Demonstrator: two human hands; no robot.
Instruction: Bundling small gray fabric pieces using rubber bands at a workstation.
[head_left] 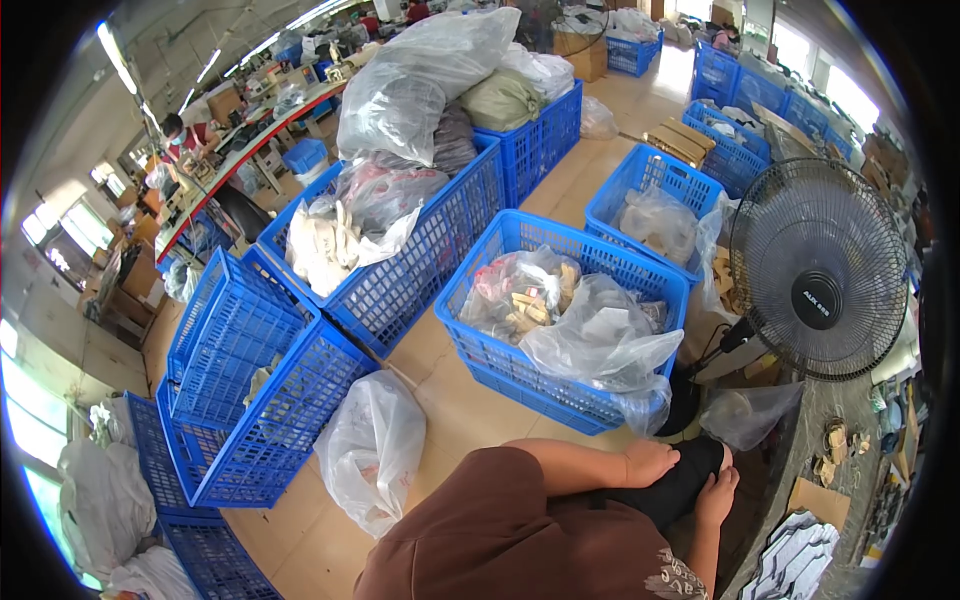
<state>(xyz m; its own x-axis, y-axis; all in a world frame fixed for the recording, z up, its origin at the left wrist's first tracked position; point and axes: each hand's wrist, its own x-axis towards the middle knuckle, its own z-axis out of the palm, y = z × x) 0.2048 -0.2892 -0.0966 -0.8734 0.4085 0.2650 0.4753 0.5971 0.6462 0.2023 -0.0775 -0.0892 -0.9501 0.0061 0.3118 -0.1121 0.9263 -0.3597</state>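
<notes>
On your black shorts [665,500], your left hand [652,461] rests curled, whether around anything cannot be told; your right hand [715,495] lies open. Clear bag [748,416] just beyond, near tabletop [838,398].

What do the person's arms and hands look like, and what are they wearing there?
The left hand and right hand are bare. The person wears a brown shirt. Its left sleeve is short and plain brown, so the left forearm is uncovered. A pale, scribbly print decorates the shirt near the right arm.
</notes>
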